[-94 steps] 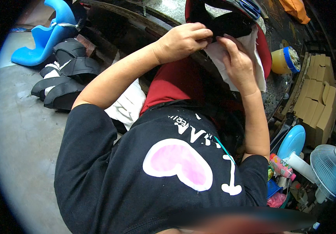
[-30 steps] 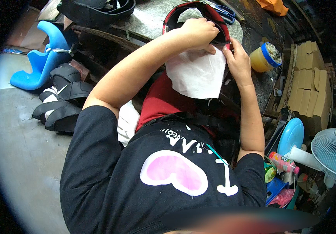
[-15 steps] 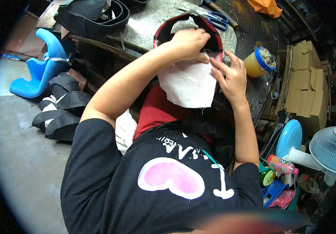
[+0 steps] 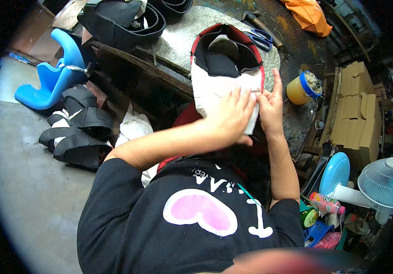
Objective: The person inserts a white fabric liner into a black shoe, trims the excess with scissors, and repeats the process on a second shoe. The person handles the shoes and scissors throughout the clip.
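In front of me is a shoe upper (image 4: 262, 64), with a red outer edge, a black padded inside and its opening pointing away from me. White cloth lining (image 4: 205, 89) covers its near part. My left hand (image 4: 233, 114) lies flat on that lining, its fingers stretched out and close together. At the right edge my right hand (image 4: 271, 109) pinches the lining border between thumb and bent fingers, one finger pointing up. What lies beneath my left palm is hidden.
Blue-handled scissors (image 4: 261, 39) and a hammer (image 4: 260, 23) lie beyond the upper. A yellow jar with a blue rim (image 4: 299, 89) stands to the right. Black shoe uppers (image 4: 123, 27) sit at the far left of the table (image 4: 201, 18). Cardboard boxes (image 4: 356, 109) and a fan (image 4: 381, 182) are at right.
My left hand has come out of the upper's opening and moved nearer, flattening onto the white lining. My right hand has shifted down slightly and closed on the edge.
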### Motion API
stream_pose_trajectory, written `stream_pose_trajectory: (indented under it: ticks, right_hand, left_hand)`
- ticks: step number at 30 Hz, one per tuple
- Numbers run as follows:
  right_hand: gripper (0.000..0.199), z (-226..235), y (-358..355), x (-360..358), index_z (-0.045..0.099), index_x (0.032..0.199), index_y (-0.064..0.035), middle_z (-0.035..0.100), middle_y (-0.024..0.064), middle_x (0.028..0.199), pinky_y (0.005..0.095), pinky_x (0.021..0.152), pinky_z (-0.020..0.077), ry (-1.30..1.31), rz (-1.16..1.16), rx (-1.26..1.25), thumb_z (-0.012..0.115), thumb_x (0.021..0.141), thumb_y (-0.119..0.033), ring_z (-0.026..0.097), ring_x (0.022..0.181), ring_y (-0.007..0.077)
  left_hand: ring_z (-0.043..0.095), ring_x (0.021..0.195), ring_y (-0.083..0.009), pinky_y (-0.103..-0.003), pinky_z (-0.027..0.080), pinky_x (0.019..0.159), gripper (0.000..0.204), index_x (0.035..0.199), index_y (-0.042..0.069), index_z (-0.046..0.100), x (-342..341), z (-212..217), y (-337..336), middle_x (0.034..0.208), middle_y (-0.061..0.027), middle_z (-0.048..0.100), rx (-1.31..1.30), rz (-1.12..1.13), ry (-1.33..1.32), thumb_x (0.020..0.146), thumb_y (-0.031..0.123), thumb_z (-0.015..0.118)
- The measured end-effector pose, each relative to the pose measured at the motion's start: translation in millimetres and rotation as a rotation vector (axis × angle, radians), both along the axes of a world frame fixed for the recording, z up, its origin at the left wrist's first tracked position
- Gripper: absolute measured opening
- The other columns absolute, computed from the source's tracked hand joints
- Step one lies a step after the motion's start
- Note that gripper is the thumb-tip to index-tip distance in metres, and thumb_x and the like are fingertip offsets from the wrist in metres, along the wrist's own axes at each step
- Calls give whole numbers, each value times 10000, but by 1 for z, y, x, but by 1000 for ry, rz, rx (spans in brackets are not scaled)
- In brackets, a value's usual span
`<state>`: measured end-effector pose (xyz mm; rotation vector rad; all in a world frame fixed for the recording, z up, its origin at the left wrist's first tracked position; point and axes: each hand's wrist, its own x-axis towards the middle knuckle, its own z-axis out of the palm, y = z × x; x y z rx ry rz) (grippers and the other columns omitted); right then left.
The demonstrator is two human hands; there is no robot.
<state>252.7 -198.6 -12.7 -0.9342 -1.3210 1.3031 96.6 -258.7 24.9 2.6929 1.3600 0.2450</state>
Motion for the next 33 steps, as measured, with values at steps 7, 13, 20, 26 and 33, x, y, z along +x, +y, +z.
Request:
stream_pose_trajectory:
  ticks: [7, 13, 20, 26, 33]
  right_hand:
    - [780, 7, -3, 8, 131, 1564, -112, 664, 131, 1016, 211, 740, 509, -11, 26, 19, 484, 899, 93, 630, 845, 89]
    - [541, 29, -5, 25, 569, 1354, -149, 689, 65, 1150, 429, 1091, 405, -1101, -208, 1057, 605, 830, -19, 589, 1180, 326]
    - [451, 42, 2, 61, 667, 1227, -134, 657, 65, 1256, 414, 1083, 431, -1222, 336, 988, 578, 813, 24, 565, 1252, 279]
    - [541, 33, 3, 64, 640, 1278, -178, 627, 61, 1192, 379, 952, 489, -1272, 267, 954, 673, 757, -34, 602, 1081, 259]
    - [370, 97, 3, 55, 740, 1021, -69, 691, 88, 1090, 347, 878, 443, -1369, 487, 806, 586, 689, -15, 610, 984, 250]
  left_hand:
    - [601, 1152, -401, -464, 519, 943, 586, 1289, 57, 592, -46, 17, -24, 1300, -135, 599, -345, -484, -668, 772, 251, 789]
    - [391, 1409, -255, -420, 324, 1172, 751, 1412, 155, 514, -105, 28, 22, 1411, -86, 516, 552, -75, -172, 708, -91, 611]
    - [614, 872, -176, -373, 458, 1015, 701, 1451, 216, 450, -99, -3, 38, 891, -7, 599, 370, -244, 10, 791, 113, 662]
    - [587, 865, -198, -335, 529, 795, 259, 1074, 156, 674, -86, 0, 35, 885, -12, 562, 428, -306, -7, 824, 179, 611]
    - [552, 1240, -300, -427, 459, 1013, 281, 1136, 151, 634, -89, -7, 35, 1335, -77, 587, 424, -304, 32, 860, 171, 587]
